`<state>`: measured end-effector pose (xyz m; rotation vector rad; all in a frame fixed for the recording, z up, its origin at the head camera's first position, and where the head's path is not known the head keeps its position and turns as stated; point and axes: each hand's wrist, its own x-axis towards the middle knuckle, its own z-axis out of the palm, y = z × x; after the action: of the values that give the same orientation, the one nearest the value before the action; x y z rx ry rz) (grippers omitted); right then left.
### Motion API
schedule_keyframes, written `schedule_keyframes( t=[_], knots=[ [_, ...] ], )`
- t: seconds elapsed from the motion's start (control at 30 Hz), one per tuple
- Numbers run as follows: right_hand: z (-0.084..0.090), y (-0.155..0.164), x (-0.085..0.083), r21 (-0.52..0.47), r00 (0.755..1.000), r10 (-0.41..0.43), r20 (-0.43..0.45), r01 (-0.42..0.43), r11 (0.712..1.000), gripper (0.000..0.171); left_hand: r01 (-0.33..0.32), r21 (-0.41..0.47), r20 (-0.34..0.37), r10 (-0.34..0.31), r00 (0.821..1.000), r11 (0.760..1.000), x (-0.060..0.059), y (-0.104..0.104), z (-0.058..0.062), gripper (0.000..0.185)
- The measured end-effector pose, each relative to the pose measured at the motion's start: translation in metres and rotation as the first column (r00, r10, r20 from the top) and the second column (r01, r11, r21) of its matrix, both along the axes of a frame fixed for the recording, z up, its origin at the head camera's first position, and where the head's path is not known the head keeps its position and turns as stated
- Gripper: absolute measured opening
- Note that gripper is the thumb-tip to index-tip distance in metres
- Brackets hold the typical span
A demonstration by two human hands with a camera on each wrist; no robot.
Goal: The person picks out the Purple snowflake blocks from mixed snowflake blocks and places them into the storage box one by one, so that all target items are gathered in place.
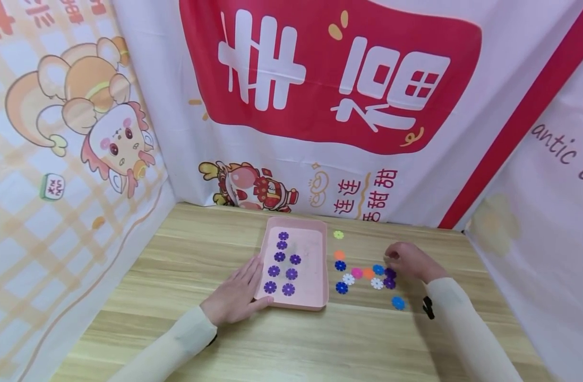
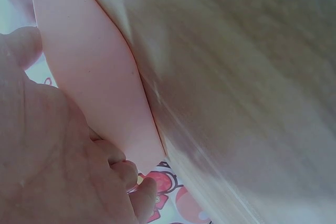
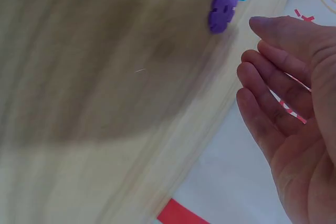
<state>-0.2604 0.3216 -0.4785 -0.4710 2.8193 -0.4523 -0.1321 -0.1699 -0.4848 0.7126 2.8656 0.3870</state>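
Observation:
My left hand [image 1: 236, 292] lies along the left side of a pink tray [image 1: 322, 265], with fingers extended against its wall; the left wrist view shows the palm beside that tray wall [image 2: 100, 66]. Purple snowflake discs [image 1: 291, 274] lie spread in two uneven columns in the tray. On the table to the right, my right hand [image 1: 413, 261] hovers by some purple snowflake discs [image 1: 389, 283]. In the right wrist view its thumb and fingers [image 3: 262, 77] are slightly bent and apart, holding nothing visible. Those purple discs [image 3: 219, 11] overlap near the fingertips.
Loose discs lie between tray and right hand: dark blue [image 1: 341, 287], white [image 1: 349, 279], pink [image 1: 357, 273] and orange [image 1: 368, 274]. A light blue disc [image 1: 398, 303] sits nearer me, a yellow-green one [image 1: 338, 234] farther back. Printed cloth [image 1: 320, 175] borders the wooden table [image 1: 291, 345].

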Motion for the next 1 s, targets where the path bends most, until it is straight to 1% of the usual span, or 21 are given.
schedule_keyframes(
  t=[0.07,0.2,0.3,0.37,0.5,0.57,0.67,0.8,0.9,1.0],
  knots=[
    [-0.002,0.004,0.007,0.006,1.000,0.000,0.001,0.000,1.000,0.024,0.001,0.004,-0.002,-0.001,1.000,1.000,0.000,0.000,0.001,0.094],
    [-0.007,0.009,0.017,0.013,0.999,0.044,-0.007,-0.044,0.999,0.024,0.004,-0.003,-0.008,-0.004,1.000,1.000,0.000,0.000,0.001,0.094],
    [-0.012,0.010,0.022,0.008,0.998,0.069,-0.004,-0.069,0.998,0.023,0.000,-0.008,-0.004,0.000,1.000,1.000,0.000,-0.001,-0.001,0.094],
    [-0.014,0.010,0.024,0.004,0.998,0.060,0.003,-0.060,0.998,0.023,-0.008,-0.010,0.004,0.009,1.000,1.000,-0.001,-0.001,-0.003,0.094],
    [-0.014,0.011,0.022,0.008,0.998,0.055,0.009,-0.055,0.998,0.027,-0.017,-0.010,0.013,0.017,1.000,1.000,-0.002,-0.001,-0.005,0.094],
    [-0.014,0.011,0.021,0.004,0.998,0.058,0.015,-0.058,0.998,0.027,-0.016,-0.007,0.012,0.017,1.000,1.000,-0.002,-0.001,-0.006,0.094],
    [-0.013,0.010,0.019,-0.019,0.999,0.036,0.040,-0.036,0.999,0.025,-0.018,-0.012,0.013,0.018,1.000,1.000,-0.002,-0.001,-0.007,0.095],
    [-0.009,0.011,0.018,-0.048,0.996,-0.003,0.086,0.007,0.999,0.020,-0.013,-0.016,0.011,0.013,1.000,1.000,-0.003,-0.001,-0.008,0.096],
    [-0.005,0.011,0.017,-0.046,0.992,-0.032,0.125,0.038,0.998,0.013,-0.007,-0.016,0.008,0.007,1.000,1.000,-0.003,-0.001,-0.008,0.096],
    [0.002,0.010,0.013,-0.039,0.989,-0.034,0.147,0.040,0.998,0.008,-0.007,-0.022,0.004,0.007,1.000,1.000,-0.003,-0.001,-0.008,0.096]
  ],
)
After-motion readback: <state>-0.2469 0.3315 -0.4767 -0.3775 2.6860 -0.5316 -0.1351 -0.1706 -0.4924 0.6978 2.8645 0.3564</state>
